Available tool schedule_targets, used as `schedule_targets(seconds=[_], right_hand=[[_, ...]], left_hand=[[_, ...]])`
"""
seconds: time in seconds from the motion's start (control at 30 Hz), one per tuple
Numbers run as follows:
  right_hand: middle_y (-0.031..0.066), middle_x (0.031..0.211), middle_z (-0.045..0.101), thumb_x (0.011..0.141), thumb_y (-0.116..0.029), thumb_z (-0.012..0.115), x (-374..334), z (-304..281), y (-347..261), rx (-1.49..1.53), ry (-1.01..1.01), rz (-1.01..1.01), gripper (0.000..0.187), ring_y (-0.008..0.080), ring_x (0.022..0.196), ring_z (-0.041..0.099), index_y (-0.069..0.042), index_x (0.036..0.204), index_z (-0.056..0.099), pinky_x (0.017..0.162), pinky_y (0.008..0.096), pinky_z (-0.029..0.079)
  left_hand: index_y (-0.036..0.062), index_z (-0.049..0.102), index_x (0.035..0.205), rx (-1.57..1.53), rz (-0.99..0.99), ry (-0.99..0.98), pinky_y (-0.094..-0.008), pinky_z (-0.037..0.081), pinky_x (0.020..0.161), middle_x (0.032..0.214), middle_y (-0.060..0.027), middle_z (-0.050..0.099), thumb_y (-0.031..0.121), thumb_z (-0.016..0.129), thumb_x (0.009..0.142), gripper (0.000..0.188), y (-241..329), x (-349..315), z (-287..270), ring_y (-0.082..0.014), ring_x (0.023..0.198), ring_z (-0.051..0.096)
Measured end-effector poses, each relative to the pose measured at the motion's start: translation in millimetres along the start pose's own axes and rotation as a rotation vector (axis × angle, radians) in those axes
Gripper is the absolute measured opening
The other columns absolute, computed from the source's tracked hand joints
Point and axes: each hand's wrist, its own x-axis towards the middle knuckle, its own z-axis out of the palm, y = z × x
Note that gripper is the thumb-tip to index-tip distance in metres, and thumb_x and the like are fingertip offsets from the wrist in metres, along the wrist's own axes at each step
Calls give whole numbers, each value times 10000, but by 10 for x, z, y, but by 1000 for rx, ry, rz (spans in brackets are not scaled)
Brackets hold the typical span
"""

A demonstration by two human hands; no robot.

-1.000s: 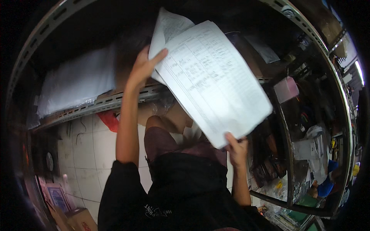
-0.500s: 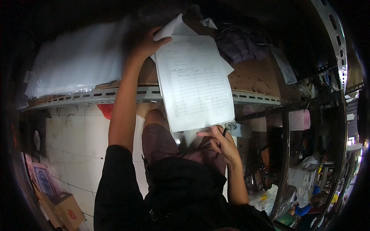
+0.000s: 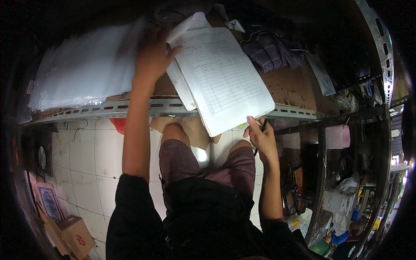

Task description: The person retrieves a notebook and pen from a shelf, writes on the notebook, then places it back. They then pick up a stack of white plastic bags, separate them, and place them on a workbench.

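Observation:
A stack of printed table sheets lies slanted over the shelf's front edge, its upper rows filled with handwriting and the lower ones blank. My left hand is at the upper left, with its thumb over the paper's edge; the other fingers are partly lost in shadow by the curled top sheet. At the lower right corner, my right hand pinches the sheets, thumb on top. A dark pen is tucked between that hand's fingers. Another booklet or paper bundle sticks out beneath the sheets on the left.
Clear plastic sheets or bags are piled on the left of the shelf. A dark checked cloth lies to the right. Slotted metal rails edge the shelf. A cardboard box stands on the tiled floor, and a pink container sits on the right-hand rack.
The sheets have tilted, their lower end swinging right and up, uncovering the bundle beneath. My right hand has moved up onto their corner. My left hand has shifted slightly left.

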Motion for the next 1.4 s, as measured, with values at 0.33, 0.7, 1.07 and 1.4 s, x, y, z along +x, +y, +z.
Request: schedule_targets(seconds=[0.33, 0.7, 1.07, 1.4], right_hand=[[129, 864, 707, 1046, -757, 169, -289, -1176, -100, 73, 10, -391, 943, 212, 700, 634, -4, 1080, 735, 729, 331, 520], [260, 986, 736, 1116, -500, 390, 395, -162, -418, 395, -272, -411, 640, 304, 795, 747, 88, 1213, 623, 726, 370, 603], [229, 1114, 733, 1020, -89, 637, 711, 301, -737, 177, -211, -689, 358, 255, 922, 757, 73, 1336, 592, 859, 352, 609], [178, 1070, 720, 997, 3, 663, 696, 146, 104, -289, 353, -1135, 129, 225, 1004, 732, 19, 1118, 621, 892, 342, 582]], left_hand=[[131, 531, 1527, -302, 138, -421, -494, 310, 1260, 1605, -113, 478, 365, 665, 997, 594, 412, -897, -307, -360, 1488, 425], [83, 434, 1575, -218, 388, -401, -500, 295, 1271, 1617, -119, 451, 604, 770, 717, 1059, 473, -1039, -561, -288, 1510, 406], [143, 412, 1569, -204, 281, -441, -462, 302, 1281, 1635, -45, 422, 258, 930, 631, 1077, 480, -1104, -448, -234, 1521, 379], [134, 443, 1550, -234, 263, -421, -444, 307, 1279, 1614, -39, 440, 174, 911, 650, 1016, 486, -1081, -500, -220, 1510, 392]])
